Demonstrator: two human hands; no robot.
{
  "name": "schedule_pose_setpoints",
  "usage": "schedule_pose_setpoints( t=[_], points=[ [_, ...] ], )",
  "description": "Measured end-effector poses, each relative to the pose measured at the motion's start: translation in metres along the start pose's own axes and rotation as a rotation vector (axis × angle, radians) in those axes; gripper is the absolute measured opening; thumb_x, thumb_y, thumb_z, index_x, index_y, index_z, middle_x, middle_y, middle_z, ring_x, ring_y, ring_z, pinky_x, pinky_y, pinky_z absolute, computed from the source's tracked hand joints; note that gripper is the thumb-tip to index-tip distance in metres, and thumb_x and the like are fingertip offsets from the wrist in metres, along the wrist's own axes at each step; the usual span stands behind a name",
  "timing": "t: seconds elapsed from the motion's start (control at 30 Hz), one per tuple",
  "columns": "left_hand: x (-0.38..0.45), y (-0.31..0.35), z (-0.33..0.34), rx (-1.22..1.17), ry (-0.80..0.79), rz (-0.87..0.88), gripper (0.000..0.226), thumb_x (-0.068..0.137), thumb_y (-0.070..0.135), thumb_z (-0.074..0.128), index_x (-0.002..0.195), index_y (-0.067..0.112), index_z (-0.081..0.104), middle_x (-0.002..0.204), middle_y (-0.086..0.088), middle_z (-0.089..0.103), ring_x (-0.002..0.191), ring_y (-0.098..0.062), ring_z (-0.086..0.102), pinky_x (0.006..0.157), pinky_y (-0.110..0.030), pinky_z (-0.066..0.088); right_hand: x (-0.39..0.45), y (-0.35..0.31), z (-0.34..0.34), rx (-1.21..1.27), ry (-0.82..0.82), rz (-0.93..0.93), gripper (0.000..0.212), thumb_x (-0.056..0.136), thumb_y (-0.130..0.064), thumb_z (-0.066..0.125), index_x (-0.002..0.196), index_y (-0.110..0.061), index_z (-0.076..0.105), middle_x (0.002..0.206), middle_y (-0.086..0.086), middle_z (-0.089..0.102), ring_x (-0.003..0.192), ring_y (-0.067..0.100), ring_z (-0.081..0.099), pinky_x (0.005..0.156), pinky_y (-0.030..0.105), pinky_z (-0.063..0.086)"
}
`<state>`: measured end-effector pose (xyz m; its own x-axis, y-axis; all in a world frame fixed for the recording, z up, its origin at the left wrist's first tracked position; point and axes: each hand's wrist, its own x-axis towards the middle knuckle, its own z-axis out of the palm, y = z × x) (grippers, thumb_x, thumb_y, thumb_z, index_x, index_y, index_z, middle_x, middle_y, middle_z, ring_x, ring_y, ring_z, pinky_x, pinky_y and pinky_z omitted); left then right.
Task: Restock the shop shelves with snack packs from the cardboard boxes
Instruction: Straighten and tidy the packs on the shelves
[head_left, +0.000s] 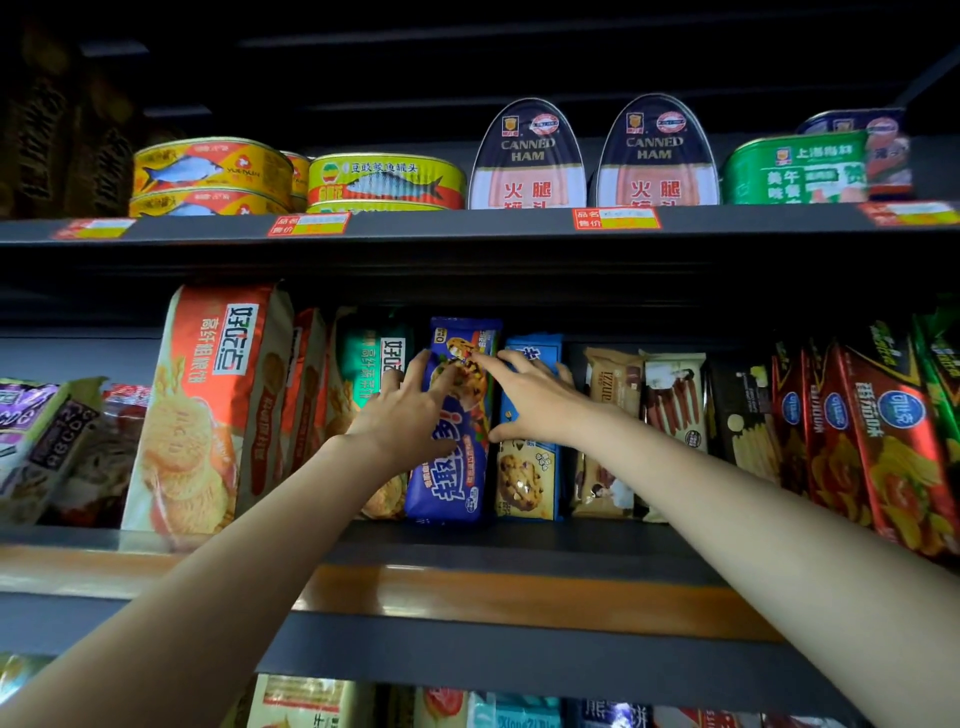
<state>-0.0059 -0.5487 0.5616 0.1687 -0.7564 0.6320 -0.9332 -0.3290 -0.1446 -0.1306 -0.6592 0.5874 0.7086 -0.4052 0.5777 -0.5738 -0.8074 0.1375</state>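
A dark blue cookie pack (452, 467) stands upright on the middle shelf (519, 545), between a teal pack (366, 364) and a lighter blue cookie pack (527, 478). My left hand (410, 410) lies against the dark blue pack's left side with fingers spread and nearly straight. From the right, my right hand (530, 397) reaches across, fingertips touching the pack's upper front, thumb low by its right edge. Neither hand clearly curls round the pack.
Large orange biscuit bags (208, 415) stand to the left, wafer packs (670, 405) and red snack bags (872, 447) to the right. The shelf above carries fish tins (384, 179) and canned ham (530, 156). More packs show on the shelf below (311, 701).
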Motion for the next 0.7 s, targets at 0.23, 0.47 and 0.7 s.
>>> schedule_pose_setpoints(
  t=[0.23,0.47,0.7],
  points=[
    [-0.005,0.002,0.0,0.0,0.004,0.013,0.088,0.088,0.041,0.057,0.15,0.022,-0.003,0.156,-0.01,-0.006,0.139,-0.039,0.014,0.108,-0.045,0.031,-0.005,0.001,-0.001,0.001,0.002,0.005,0.099,0.08,-0.036,0.071,0.15,-0.028,0.002,0.157,0.005,0.005,0.143,0.031,0.011,0.113,0.058,0.008],
    [0.001,0.022,-0.005,0.088,0.189,0.172,0.067,0.091,0.037,0.047,0.148,0.019,0.016,0.154,-0.008,0.013,0.138,-0.027,0.021,0.111,-0.04,0.022,-0.03,0.034,-0.015,-0.172,0.002,0.069,0.099,0.081,-0.041,0.068,0.15,-0.022,0.0,0.157,0.009,0.001,0.143,0.032,0.007,0.114,0.054,0.006],
    [0.029,0.077,0.008,0.19,0.072,0.281,0.073,0.092,0.042,0.048,0.148,0.012,0.014,0.158,-0.009,0.001,0.145,-0.024,0.002,0.117,-0.04,0.006,-0.042,0.094,-0.014,-0.387,-0.134,0.237,0.108,0.079,-0.046,0.066,0.149,-0.011,-0.008,0.155,0.02,-0.013,0.143,0.033,-0.011,0.112,0.049,-0.013]
  ],
)
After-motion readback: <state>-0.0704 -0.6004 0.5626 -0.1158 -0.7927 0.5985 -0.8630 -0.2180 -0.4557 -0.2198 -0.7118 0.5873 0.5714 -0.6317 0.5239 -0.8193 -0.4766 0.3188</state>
